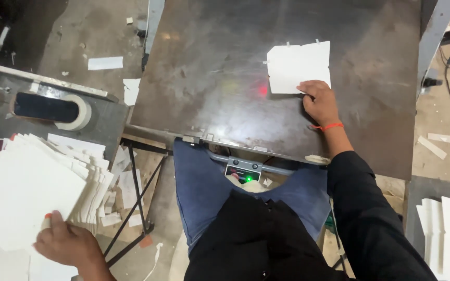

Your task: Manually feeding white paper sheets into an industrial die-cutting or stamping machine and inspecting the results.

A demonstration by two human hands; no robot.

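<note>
Right hand (320, 101) presses flat fingers on the white card (298, 67) near the metal plate's (209, 78) far right corner. Left hand (63, 242) pinches the top sheet of the fanned stack (32, 182); lifting it cleanly looks next.

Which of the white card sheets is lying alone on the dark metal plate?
The notched white card sheet under the right hand fingertips; the others sit in the fanned stack by the left hand.

Dusty concrete floor (92, 31), paper scraps (105, 63) strewn beside a dark steel table (209, 67).
</note>
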